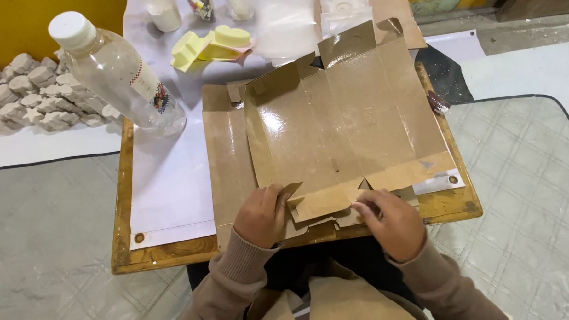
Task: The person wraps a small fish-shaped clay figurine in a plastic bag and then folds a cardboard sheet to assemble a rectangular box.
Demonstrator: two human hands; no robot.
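— So, what's nearest?

— Both hands at the table's near edge. The left hand (260, 214) has its fingers curled down onto the bottom flap of the flattened cardboard box blank (334, 136); the right hand (390, 220) pinches the same flap from about 3 o'clock, fingertips closed on the fold.

— And the blank itself?

— It spreads from the hands toward 12 o'clock, glossy side up, lying over a second brown sheet (226, 162) that shows at 9 o'clock.

— Any room at the edges?

— The wooden tabletop (123, 203) has bare white liner (168, 183) at 10 o'clock from the left hand. At the right, the blank nearly reaches the rim.

— Farther off?

— A clear plastic bottle (121, 74) with a white cap leans at 11 o'clock, well apart from the hands. Yellow foam shapes (211, 46) lie beyond, near 12, and pale moulded pieces (33, 93) are piled off the table's left.
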